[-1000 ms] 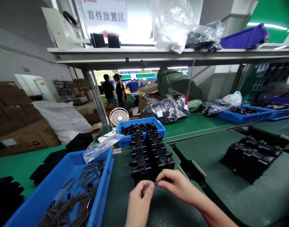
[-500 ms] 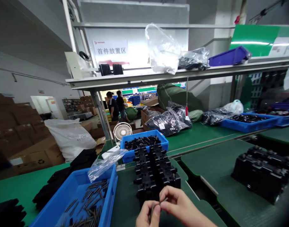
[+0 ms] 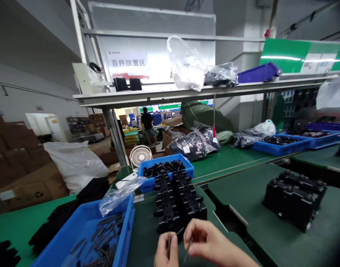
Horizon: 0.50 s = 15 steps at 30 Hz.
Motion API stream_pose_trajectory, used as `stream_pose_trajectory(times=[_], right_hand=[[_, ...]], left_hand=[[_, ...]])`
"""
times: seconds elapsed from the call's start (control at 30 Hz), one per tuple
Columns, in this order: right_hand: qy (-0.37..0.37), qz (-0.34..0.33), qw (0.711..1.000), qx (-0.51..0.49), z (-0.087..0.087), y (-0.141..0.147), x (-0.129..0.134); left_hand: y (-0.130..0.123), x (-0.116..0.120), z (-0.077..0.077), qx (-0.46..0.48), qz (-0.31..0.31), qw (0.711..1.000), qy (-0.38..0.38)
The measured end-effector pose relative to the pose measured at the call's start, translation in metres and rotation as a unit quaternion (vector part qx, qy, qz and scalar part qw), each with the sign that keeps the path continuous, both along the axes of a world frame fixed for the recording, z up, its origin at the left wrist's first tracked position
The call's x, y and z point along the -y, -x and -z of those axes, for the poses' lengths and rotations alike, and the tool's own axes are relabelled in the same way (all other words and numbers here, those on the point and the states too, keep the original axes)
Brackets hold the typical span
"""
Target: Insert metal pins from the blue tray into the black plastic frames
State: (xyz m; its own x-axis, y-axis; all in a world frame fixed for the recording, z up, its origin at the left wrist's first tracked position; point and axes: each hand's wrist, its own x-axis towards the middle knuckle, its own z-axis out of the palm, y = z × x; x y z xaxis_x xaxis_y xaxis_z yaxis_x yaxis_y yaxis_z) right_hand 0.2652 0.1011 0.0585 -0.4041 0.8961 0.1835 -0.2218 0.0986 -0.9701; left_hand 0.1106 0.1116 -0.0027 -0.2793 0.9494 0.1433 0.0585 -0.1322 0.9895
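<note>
My left hand (image 3: pixel 166 250) and my right hand (image 3: pixel 203 241) sit low in the view over a dark green bench mat (image 3: pixel 142 237). Each pinches a thin dark metal pin, the left one (image 3: pixel 168 246) upright and the right one (image 3: pixel 188 249) slanting down. Just beyond my fingers stands a stack of black plastic parts (image 3: pixel 178 207). To the left, a blue plastic bin (image 3: pixel 122 231) holds many similar loose pins. Its lower part is cut off by the frame.
A blue bin of small black parts (image 3: pixel 170 160) stands behind the stack. A clear plastic bag (image 3: pixel 120 196) lies on the near bin's rim. Another black stack (image 3: pixel 294 200) sits on a mat to the right. A person (image 3: pixel 147 124) stands far off.
My hands have drawn slightly apart, and the pin pieces now show separately in each hand. The view has swung and shifted, and one distant person has left the frame.
</note>
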Motion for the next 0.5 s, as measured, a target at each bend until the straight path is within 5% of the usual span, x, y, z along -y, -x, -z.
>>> stream_pose_trajectory(times=[0.1,0.23,0.33,0.5], right_hand=[[-0.100,0.150,0.978,0.104,-0.020,-0.027,-0.013],[-0.228,0.294,0.882,0.290,-0.037,-0.062,-0.047],[-0.273,0.291,0.832,0.386,-0.036,-0.068,-0.070],[-0.288,0.264,0.804,0.449,-0.030,-0.059,-0.084]], left_hand=[[-0.001,0.006,-0.010,0.013,0.025,0.999,0.020],[0.002,0.010,-0.017,0.023,0.054,0.996,0.065],[0.003,0.011,-0.018,0.029,0.074,0.994,0.075],[0.003,0.012,-0.020,0.041,0.081,0.993,0.079]])
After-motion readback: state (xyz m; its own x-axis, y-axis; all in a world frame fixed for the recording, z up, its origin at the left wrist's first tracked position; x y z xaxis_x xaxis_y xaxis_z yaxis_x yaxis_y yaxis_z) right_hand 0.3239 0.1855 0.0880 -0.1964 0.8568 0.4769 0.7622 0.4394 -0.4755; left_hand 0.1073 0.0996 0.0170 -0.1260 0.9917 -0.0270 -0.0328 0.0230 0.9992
